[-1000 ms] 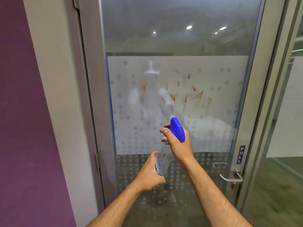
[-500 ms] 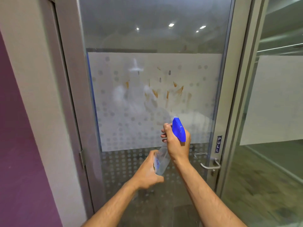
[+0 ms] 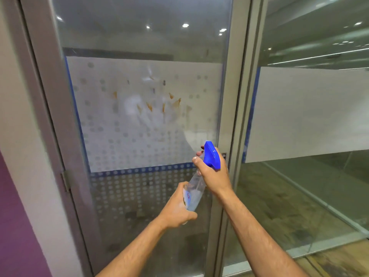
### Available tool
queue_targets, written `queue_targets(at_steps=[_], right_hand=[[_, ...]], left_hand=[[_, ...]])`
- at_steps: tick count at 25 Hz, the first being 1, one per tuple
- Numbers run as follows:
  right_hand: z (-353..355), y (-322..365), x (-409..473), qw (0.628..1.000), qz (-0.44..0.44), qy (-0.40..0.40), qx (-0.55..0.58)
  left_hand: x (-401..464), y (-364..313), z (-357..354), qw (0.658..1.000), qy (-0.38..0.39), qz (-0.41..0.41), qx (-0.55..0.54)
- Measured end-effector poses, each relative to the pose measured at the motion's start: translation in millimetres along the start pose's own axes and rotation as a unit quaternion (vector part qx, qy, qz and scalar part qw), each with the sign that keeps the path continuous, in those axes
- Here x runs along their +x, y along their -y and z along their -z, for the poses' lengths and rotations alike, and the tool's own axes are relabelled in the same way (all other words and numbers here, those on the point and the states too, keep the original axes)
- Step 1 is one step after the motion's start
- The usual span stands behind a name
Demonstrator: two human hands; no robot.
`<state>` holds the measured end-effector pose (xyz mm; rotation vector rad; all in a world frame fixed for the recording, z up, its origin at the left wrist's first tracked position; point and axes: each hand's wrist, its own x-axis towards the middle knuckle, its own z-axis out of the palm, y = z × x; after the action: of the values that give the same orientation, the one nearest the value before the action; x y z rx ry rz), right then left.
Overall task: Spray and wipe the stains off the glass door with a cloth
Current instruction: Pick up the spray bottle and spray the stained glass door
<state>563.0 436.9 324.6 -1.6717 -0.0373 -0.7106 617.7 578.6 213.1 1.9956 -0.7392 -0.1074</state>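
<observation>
A glass door fills the centre and left of the frame, with a frosted, dotted band across its middle. On that band, in the upper centre of the frame, sits a scatter of small orange-brown stains, with a pale misty patch among them that looks like spray or a reflection; which one is hard to tell. Just below and to the right of the stains, in the lower centre of the frame, both hands hold a clear spray bottle tilted up toward the glass. The right hand is wrapped around the neck under the blue trigger head, fingers at the front where the trigger would be. The left hand grips the bottle's base from below. Compared with a second ago, the view has swung to the right, so the stains now sit left of the nozzle and the door handle and pull sign have slipped behind the hands. The grip on the bottle looks the same. This suggests the spraying step is still under way, with the bottle perhaps needing to aim back left. No cloth is visible, so wiping appears not to have begun. A purple wall edges the lower left; a second glass panel stands to the right.
</observation>
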Motion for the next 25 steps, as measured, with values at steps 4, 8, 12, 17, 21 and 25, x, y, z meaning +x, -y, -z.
queue_targets(at_steps=[4,8,12,17,21,25], right_hand=[[71,-8,-26,1.000,-0.015,0.023,-0.001],[141,-17,-51,1.000,-0.024,-0.008,-0.013],[214,-27,-64,0.995,-0.039,-0.092,0.004],[307,-40,-81,0.988,-0.063,-0.138,-0.017],[383,-52,-98,0.980,-0.076,-0.179,-0.044],[459,-58,-119,0.964,-0.099,-0.236,-0.078]], left_hand=[[-6,-32,-61,0.999,0.006,0.001,-0.032],[-2,-60,-124,0.998,0.025,0.000,-0.057],[8,-83,-192,0.994,0.064,-0.007,-0.087],[35,-108,-280,0.975,0.176,-0.027,-0.133],[61,-132,-355,0.950,0.265,-0.038,-0.161],[84,-167,-439,0.910,0.370,-0.050,-0.180]])
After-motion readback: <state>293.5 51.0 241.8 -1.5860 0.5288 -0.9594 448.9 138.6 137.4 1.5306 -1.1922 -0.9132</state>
